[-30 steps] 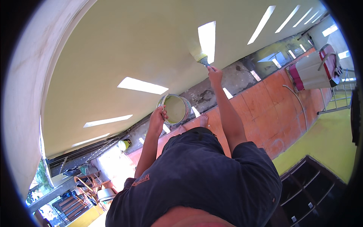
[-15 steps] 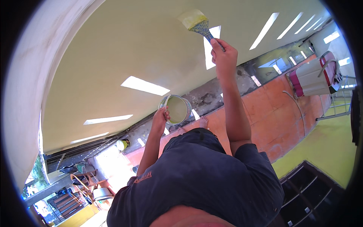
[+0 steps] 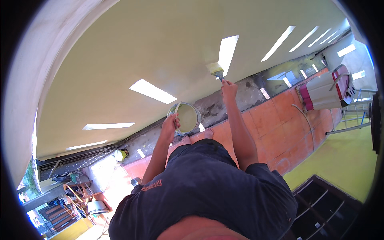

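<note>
We're holding 1 paintbrush (image 3: 218, 73) at approx. 1 o'clock of the paint bucket (image 3: 199, 116), up by the yellow-green wall (image 3: 120, 108); can't tell if the bristles (image 3: 214, 67) are touching. Our R grip (image 3: 229, 90) is pinching the brush; our L grip (image 3: 171, 122) is curling round the bucket's pale handle (image 3: 177, 107).

For an even coat, we should prob. be loading lightly, wiping off excess, pressing evenly & overlapping wet edges, w/ the bucket hanging level nearby to limit drips. Sunlit patches (image 3: 229, 51) may be hiding misses, so we should be checking those side-on.

Counting outward, we're seeing 1 brush, 1 bucket, 2 hands, 2 bare feet (image 3: 209, 133) at 4 & 6 o'clock of the bucket, 1 small yellow-white tub (image 3: 118, 155) at 8, 1 hose (image 3: 307, 117) at 3, & beyond it 1 bulky white-pink item (image 3: 320, 94), approx. 3. Orange floor (image 3: 264, 136) is spreading at 4.
</note>
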Motion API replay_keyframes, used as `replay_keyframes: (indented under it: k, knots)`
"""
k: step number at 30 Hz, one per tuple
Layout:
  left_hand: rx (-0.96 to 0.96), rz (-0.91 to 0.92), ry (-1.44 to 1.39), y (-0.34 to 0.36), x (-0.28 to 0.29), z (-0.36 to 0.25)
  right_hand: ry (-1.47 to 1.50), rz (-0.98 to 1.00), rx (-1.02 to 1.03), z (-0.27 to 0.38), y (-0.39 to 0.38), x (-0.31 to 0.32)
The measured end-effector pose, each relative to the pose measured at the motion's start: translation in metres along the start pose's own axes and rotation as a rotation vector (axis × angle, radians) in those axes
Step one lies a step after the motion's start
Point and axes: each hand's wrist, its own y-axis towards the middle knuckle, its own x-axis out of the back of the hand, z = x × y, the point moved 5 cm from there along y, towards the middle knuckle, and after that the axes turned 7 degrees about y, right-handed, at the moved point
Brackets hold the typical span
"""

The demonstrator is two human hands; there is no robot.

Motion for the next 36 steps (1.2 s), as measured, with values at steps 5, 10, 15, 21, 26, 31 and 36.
replay_keyframes:
  k: [5,10,15,21,26,31,36]
  knots:
    - [0.007,0.042,0.015,0.004,0.010,-0.001,0.126,0.213,0.121,0.116,-0.050,-0.044]
    - [0.027,0.086,0.040,0.009,0.022,-0.008,0.365,0.419,0.411,0.247,-0.114,-0.077]
    - [0.026,0.158,0.047,0.013,0.039,-0.013,0.423,0.370,0.306,0.191,-0.082,-0.091]
    - [0.034,0.140,0.105,0.011,0.074,-0.020,0.210,0.031,0.013,0.005,-0.042,-0.045]
    - [0.018,0.168,0.107,0.012,0.100,-0.029,-0.051,-0.050,0.030,0.021,-0.056,-0.047]
    - [0.021,0.158,0.148,0.009,0.122,-0.029,0.116,0.283,0.372,0.181,-0.116,-0.084]
    - [0.031,0.158,0.152,0.009,0.134,-0.027,0.329,0.486,0.485,0.239,-0.145,-0.097]
